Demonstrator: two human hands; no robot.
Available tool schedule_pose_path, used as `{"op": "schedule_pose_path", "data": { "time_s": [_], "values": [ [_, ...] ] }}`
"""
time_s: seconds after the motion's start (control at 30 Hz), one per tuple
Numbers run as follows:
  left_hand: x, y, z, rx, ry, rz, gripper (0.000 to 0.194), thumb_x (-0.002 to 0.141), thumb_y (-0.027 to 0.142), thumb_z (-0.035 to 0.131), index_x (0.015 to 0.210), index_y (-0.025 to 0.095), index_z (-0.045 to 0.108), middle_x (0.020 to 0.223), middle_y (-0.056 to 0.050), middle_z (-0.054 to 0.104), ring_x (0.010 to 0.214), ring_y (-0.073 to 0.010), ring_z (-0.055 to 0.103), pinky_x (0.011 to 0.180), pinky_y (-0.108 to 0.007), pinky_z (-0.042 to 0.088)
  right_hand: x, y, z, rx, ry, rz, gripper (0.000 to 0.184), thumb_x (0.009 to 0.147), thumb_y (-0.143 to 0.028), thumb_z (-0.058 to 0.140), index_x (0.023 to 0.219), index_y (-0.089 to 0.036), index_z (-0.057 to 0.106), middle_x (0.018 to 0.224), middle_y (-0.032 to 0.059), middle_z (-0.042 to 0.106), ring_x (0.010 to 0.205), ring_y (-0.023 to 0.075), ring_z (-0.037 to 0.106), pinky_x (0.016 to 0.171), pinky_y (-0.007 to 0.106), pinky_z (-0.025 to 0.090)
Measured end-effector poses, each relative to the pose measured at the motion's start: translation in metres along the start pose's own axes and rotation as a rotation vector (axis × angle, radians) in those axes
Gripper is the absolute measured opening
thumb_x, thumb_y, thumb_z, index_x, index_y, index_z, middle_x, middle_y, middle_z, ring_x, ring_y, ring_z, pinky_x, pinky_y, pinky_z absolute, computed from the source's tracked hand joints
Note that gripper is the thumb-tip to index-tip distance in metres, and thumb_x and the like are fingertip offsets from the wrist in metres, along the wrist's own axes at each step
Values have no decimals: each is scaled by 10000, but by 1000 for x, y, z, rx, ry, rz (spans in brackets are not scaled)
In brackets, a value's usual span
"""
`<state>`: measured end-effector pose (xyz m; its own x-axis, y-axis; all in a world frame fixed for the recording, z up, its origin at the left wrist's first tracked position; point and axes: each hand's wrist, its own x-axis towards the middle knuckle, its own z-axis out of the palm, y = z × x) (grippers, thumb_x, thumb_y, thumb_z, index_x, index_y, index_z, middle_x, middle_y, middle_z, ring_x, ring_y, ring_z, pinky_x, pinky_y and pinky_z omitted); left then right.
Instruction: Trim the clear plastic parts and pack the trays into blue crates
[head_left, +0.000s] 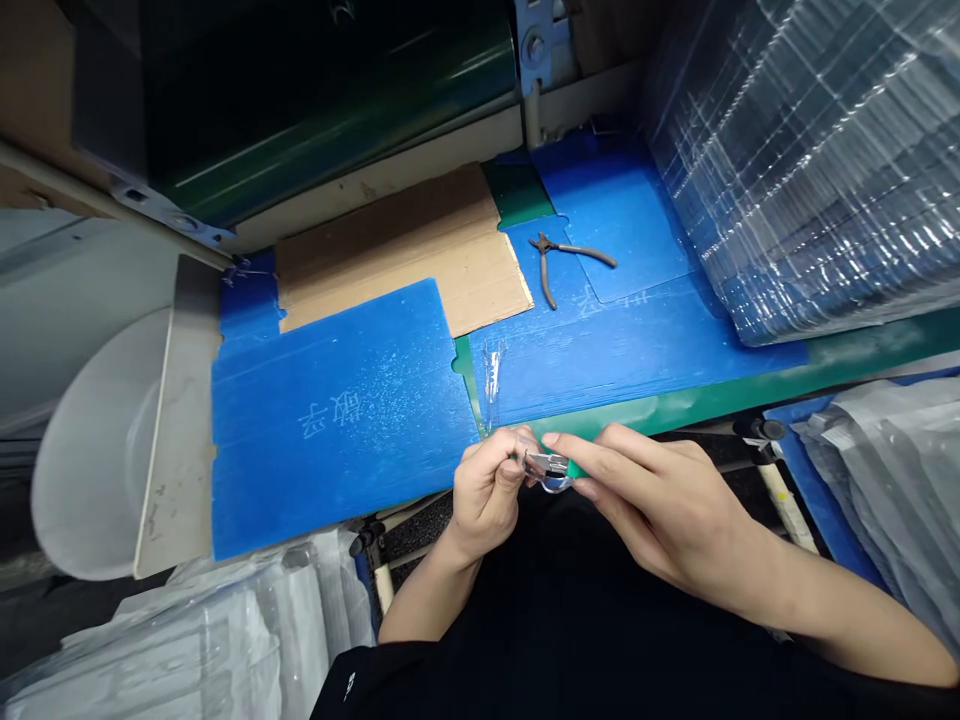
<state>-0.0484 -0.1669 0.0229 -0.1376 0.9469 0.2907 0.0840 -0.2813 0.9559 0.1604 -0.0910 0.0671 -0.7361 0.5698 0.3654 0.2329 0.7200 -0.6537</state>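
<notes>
Gripping a small metal part [546, 468] in the left hand [486, 492], right hand [652, 490] pinching it too, both held close for fine work, pliers [553, 258] lying within reach on a blue sheet [622, 350].

A person's left hand [487, 495] and right hand [645, 500] pinch a small shiny metal piece [546, 470] at the edge of a green work surface [750, 385], a clear plastic strip [491, 385] lying just beyond. Pliers [562, 262] rest on blue plastic sheets [337, 430] beside a piece of cardboard [397, 250], with stacked clear plastic trays [795, 160] at right.
</notes>
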Motion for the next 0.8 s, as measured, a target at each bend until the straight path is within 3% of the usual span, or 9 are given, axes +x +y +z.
{"op": "schedule_pose_path", "data": {
  "time_s": [0.27, 0.57, 0.8],
  "values": [
    [1, -5, 0, 19, -21, 21, 379, 1150, 441, 502, 873, 209, 620, 677, -1, 551, 612, -147, 534, 650, -319, 469, -2, 0, -7, 118, -48, 44, 415, 1156, -186, 515, 1567, -215, 564, 1002, 19, 665, 738, 128, 599, 625, 291, 432],
    [4, -9, 0, 50, -3, 58, 360, 1153, 417, 502, 904, 206, 654, 696, -6, 575, 607, -137, 551, 630, -297, 471, -5, -3, 0, 227, -18, 140, 440, 1139, -148, 532, 1572, -225, 559, 1015, 33, 667, 739, 141, 624, 677, 292, 499],
    [6, -12, 0, -25, -27, 50, 348, 1158, 414, 505, 930, 191, 644, 713, -10, 596, 628, -126, 556, 639, -276, 446, 3, 0, 7, 307, 5, 247, 304, 1144, -155, 522, 1413, -224, 644, 1162, 66, 741, 966, 188, 722, 850, 310, 561]
  ]
}}
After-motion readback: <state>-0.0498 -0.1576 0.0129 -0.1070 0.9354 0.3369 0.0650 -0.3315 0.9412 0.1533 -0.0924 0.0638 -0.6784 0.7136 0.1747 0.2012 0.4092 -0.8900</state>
